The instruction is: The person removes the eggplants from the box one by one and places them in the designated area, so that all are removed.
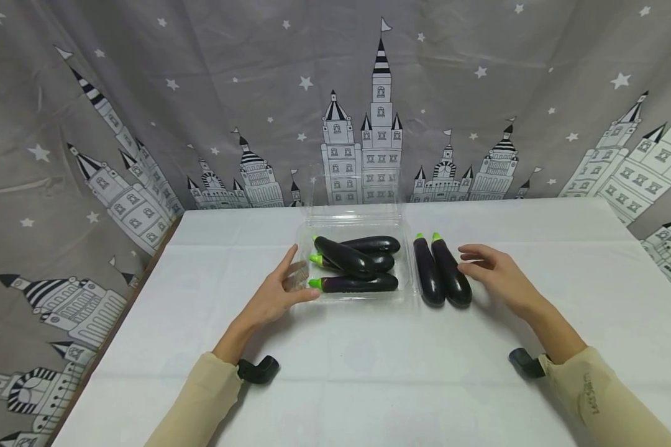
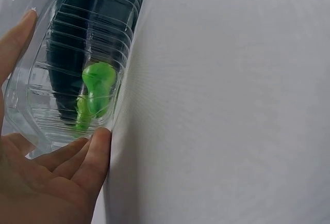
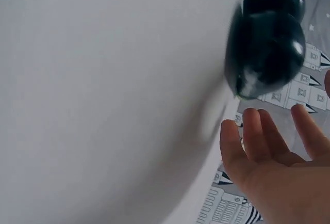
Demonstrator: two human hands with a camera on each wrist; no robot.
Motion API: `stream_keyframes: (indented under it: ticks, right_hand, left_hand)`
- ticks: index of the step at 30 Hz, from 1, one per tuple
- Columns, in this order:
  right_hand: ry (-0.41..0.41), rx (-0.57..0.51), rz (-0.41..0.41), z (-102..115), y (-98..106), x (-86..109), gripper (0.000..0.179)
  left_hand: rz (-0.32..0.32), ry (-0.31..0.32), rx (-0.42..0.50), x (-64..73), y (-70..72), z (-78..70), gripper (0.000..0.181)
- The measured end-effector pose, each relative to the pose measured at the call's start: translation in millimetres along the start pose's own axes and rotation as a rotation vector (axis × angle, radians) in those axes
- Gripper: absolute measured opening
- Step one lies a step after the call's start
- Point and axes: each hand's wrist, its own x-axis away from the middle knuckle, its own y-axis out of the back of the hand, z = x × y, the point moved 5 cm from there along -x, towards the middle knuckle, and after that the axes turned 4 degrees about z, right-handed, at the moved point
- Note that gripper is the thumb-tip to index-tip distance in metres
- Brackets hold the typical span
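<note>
Sleeves (image 1: 198, 397) sit nearest; the spread left hand (image 1: 271, 293) touches the box (image 1: 363, 297); the empty, loosely bent right hand (image 1: 500, 276) could bump eggplants (image 1: 451, 273) away.

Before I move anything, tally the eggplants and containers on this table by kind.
Clear plastic container with raised lid: 1
Long, glossy dark-purple eggplants inside it: 4
Matching loose eggplants beside it: 2
Total: 7

Grey castle-print curtain (image 1: 346, 56) behind white-covered table (image 1: 391, 372).
</note>
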Motion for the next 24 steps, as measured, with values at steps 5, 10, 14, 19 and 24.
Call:
stream_keyframes:
  ticks: [5,10,14,19,24]
  right_hand:
    - [0.019,0.013,-0.044,10,10,4.0,0.052]
    - [0.046,-0.004,-0.056,22,14,6.2,0.052]
    - [0.078,-0.021,-0.052,31,10,6.2,0.051]
    - [0.127,-0.041,-0.049,40,4,6.3,0.045]
    - [0.146,-0.069,-0.024,48,-1,6.8,0.045]
  left_hand:
    - [0.003,-0.004,-0.005,0.4,0.3,-0.1,0.107]
    - [0.002,-0.006,-0.019,0.5,-0.1,0.1,0.107]
    - [0.003,-0.001,-0.011,0.2,-0.2,1.8,0.107]
    - [-0.001,0.006,0.001,0.5,-0.2,2.8,0.106]
    - [-0.006,0.009,-0.014,0.5,-1.0,0.2,0.108]
